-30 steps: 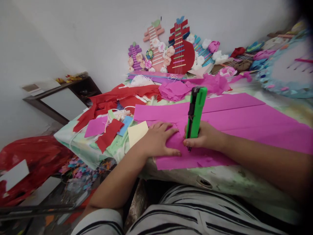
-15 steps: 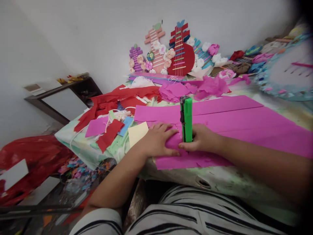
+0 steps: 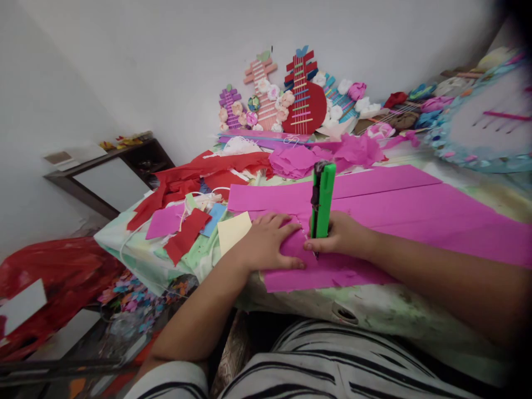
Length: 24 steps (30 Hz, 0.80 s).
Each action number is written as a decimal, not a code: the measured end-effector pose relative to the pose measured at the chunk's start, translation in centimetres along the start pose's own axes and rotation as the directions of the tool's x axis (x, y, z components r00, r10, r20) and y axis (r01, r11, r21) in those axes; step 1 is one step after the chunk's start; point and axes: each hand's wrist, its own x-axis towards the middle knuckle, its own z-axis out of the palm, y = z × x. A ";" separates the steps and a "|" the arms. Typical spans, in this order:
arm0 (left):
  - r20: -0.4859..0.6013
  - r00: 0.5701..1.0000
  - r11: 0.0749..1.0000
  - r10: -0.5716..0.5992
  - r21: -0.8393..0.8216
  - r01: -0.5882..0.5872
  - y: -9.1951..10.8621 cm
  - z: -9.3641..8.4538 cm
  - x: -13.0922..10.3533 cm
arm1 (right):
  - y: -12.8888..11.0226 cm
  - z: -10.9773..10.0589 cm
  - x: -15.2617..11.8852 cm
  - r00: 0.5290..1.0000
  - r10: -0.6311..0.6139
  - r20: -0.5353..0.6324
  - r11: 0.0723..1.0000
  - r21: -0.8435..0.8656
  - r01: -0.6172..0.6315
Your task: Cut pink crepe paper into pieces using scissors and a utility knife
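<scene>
My right hand (image 3: 344, 235) grips a green utility knife (image 3: 322, 199) held nearly upright, its tip down on a magenta paper sheet (image 3: 415, 213) near the table's front edge. My left hand (image 3: 268, 244) lies flat on the same sheet just left of the knife, fingers spread and pressing the paper down. The blade itself is hidden between my fingers and the paper.
Red paper scraps (image 3: 195, 172), a cream card (image 3: 233, 230), a blue piece and crumpled magenta tissue (image 3: 299, 158) litter the table (image 3: 390, 307). Paper-flower guitar crafts (image 3: 301, 91) lean on the wall. A red plastic bag (image 3: 54, 277) lies on the floor at left, beside a dark side table (image 3: 103, 166).
The knife has swung from leaning right to nearly upright, and its tip has crept slightly along the paper. My left hand stays pressed in place.
</scene>
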 end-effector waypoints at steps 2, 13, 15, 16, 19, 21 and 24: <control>-0.005 1.000 1.000 0.001 0.000 -0.001 0.0 0.1 0.0 | -0.2 -0.1 0.0 1.000 0.018 -0.013 1.000 -0.010 -0.018; -0.007 1.000 1.000 -0.024 -0.003 0.024 0.2 -0.1 -0.2 | 1.0 -0.9 0.9 0.970 0.221 -0.104 0.920 0.352 -0.172; -0.018 0.999 0.999 -0.050 0.008 0.050 0.2 0.0 -0.1 | 1.1 -1.1 0.9 0.963 0.259 -0.078 0.853 0.486 -0.190; -0.016 0.998 0.998 -0.058 0.012 0.058 0.2 0.0 -0.1 | 1.0 -1.2 0.9 0.959 0.278 -0.056 0.820 0.534 -0.206; 0.031 0.998 0.999 -0.048 0.010 0.047 0.2 0.0 0.0 | 0.7 -1.5 0.8 0.957 0.290 0.011 0.773 0.586 -0.241; 0.058 0.998 0.999 -0.039 0.006 0.038 0.1 0.0 0.0 | 0.2 -1.8 0.7 0.957 0.290 0.022 0.799 0.544 -0.255; 0.075 0.996 0.999 -0.041 0.007 0.041 0.0 0.1 0.0 | -0.7 -2.7 0.7 0.954 0.296 -0.046 0.854 0.460 -0.243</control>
